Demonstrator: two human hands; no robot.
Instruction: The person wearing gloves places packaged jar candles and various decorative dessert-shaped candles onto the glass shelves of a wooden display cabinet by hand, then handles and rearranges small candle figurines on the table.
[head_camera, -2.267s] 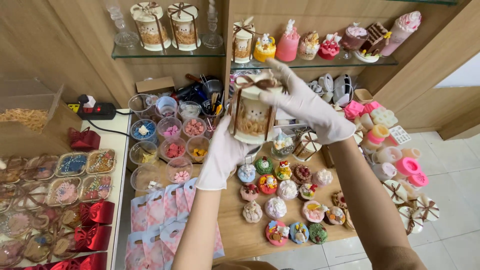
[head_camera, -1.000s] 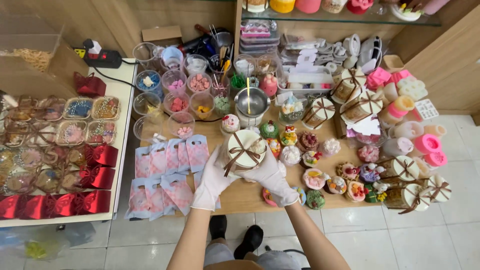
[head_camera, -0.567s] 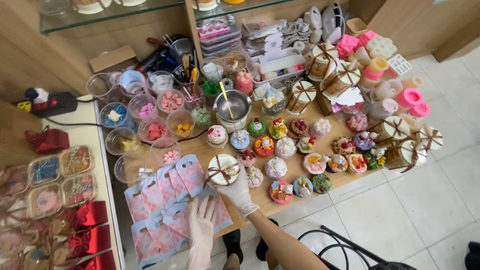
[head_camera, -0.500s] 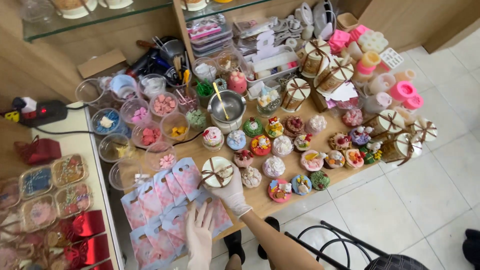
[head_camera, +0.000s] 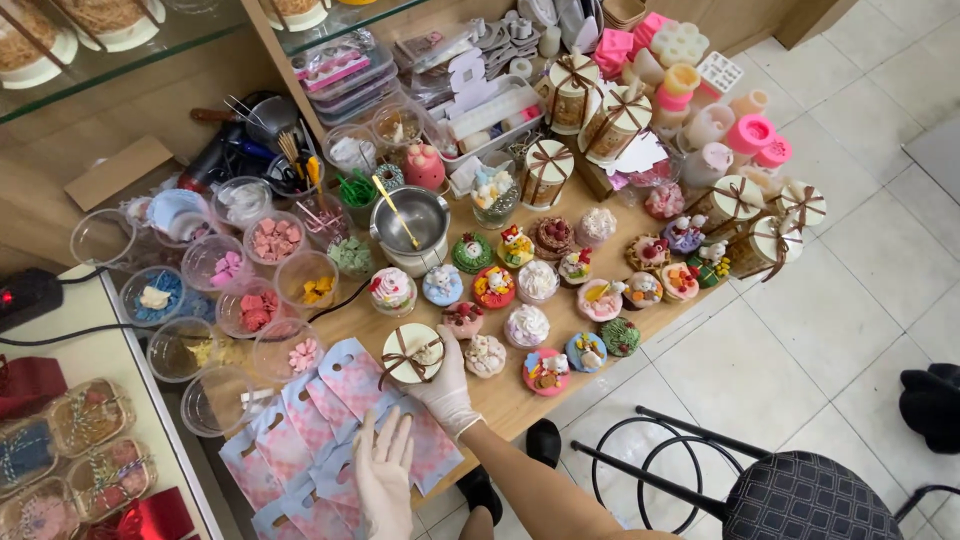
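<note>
A round clear box tied with a brown ribbon bow (head_camera: 410, 353) stands on the wooden table (head_camera: 505, 400) near its front edge. My right hand (head_camera: 443, 385), in a white glove, is wrapped around its side. My left hand (head_camera: 384, 472), also gloved, lies flat with fingers spread on a fan of pink patterned bags (head_camera: 320, 430) just below the box. Several small decorated cupcake-shaped pieces (head_camera: 528, 326) sit in rows to the right of the box.
A metal pot with a yellow spoon (head_camera: 417, 221) stands behind the box. Plastic cups of coloured bits (head_camera: 243, 303) fill the left. More ribbon-tied boxes (head_camera: 770, 240) and pink moulds (head_camera: 750, 133) are at right. A black stool (head_camera: 800, 495) stands on the tiled floor.
The ribboned box came down from chest height onto the table's front edge. My left hand let go of it and now rests on the pink bags. The view swung left.
</note>
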